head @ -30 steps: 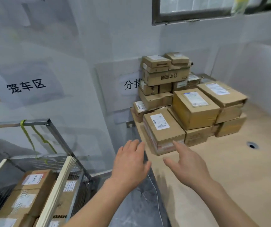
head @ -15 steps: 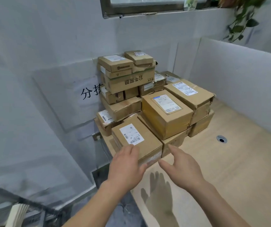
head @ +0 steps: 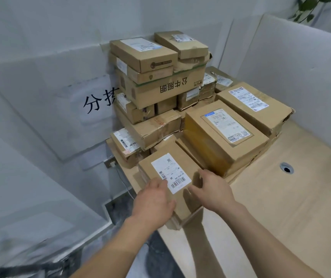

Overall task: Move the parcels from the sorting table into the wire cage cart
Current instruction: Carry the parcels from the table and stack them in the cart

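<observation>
A flat brown parcel (head: pixel 177 164) with a white barcode label lies at the near left corner of the sorting table (head: pixel 281 207), in front of the stacked parcels (head: pixel 160 87). My left hand (head: pixel 154 199) grips its near left side, thumb on top. My right hand (head: pixel 210 191) grips its right edge, thumb on the top face and fingers down the side. The parcel's near corner juts past the table edge. The wire cage cart is out of view.
A larger labelled parcel (head: pixel 224 135) sits just right of the held one. A cable hole (head: pixel 286 168) is in the tabletop to the right. White partitions (head: pixel 301 67) wall the table's back and right. A socket with a cable (head: pixel 111 163) hangs left of the table.
My view swung right, away from the cart, and closer to the table. Both hands went from hovering open over the front parcel to taking hold of its sides.
</observation>
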